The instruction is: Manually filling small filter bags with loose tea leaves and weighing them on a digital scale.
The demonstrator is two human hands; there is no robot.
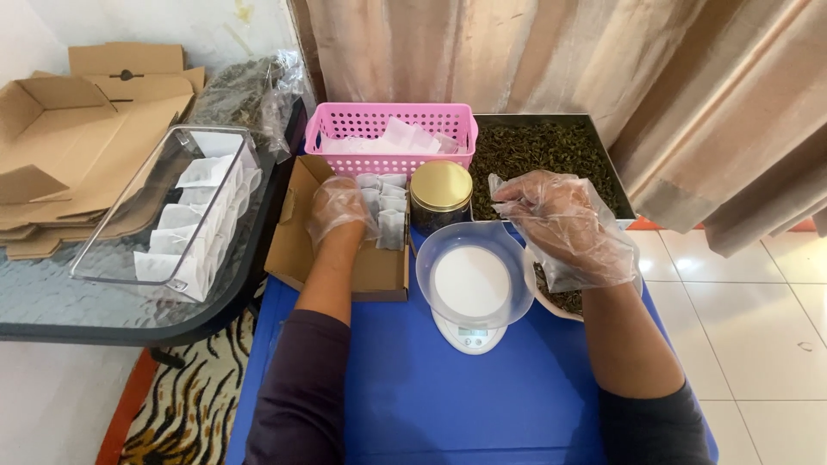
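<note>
Left to right: clear tray of filled sachets at nine o'clock; cardboard box of sachets, into which the gloved left hand reaches, fingers curled down, grip hidden. Centre: gold-lidded jar, empty bowl on a scale. Gloved right hand, at two o'clock, pinches a sachet between fingertips. Behind: pink basket, tray of dried leaves. Risk: a sleeve may nudge the bowl, as it crowds both wrists.

Glossy clear plastic bowl; matt cardboard box; shiny gold lid.
</note>
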